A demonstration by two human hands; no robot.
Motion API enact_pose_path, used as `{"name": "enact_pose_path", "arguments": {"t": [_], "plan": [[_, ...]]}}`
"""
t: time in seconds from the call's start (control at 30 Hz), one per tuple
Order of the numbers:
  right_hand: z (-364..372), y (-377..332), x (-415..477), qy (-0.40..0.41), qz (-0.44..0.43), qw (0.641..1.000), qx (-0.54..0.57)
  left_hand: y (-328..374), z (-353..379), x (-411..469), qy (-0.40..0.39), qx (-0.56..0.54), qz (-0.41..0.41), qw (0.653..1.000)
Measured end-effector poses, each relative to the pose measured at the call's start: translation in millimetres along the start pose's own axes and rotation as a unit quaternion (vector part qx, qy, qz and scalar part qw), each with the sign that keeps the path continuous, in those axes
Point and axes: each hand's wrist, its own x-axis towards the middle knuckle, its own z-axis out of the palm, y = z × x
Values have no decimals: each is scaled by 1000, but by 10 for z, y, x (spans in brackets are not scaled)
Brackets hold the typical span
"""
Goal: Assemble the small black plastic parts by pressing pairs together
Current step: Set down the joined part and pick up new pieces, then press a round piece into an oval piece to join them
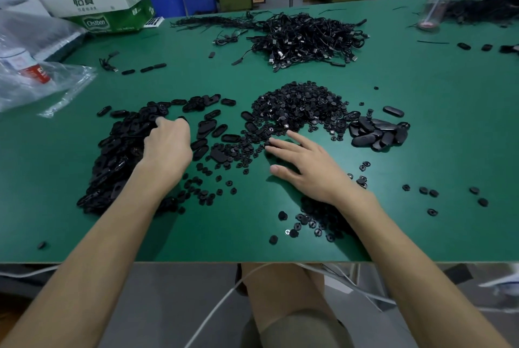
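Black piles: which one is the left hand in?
The left pile of oval shells; the left hand touches it, while the round-piece heap and cable pile lie apart.

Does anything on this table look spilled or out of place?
Nothing looks damaged, but the round parts have spread out of their pile. Loose ones lie scattered toward the front edge of the table, and a lone part sits far left near that edge, where it might drop off.

left grip [168,148] knuckles up, fingers curled under, both arms stretched forward; right grip [309,168] palm down, fingers splayed
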Motion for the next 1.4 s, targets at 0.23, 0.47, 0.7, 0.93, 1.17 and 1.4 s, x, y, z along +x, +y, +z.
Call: {"name": "enact_pose_path", "arguments": {"t": [0.23,0.47,0.7,0.93,1.17,1.4], "plan": [[-61,-63,-25,115,-1,993,39,171,101,70,35,-224,45,973],[-83,-103,-38,173,15,984,30,764,310,-94,-95,-647,43,755],[-153,-16,-49,244,117,951,152,1077,498,-83,-86,-766,-22,636],[-193,-22,-94,254,124,928,242,1090,643,-139,-55,-719,69,690],[-200,-60,-107,258,112,869,407,1083,668,-226,-30,-698,94,709],[-222,-23,-126,257,120,822,494,1085,704,-210,-20,-668,94,738]]}}
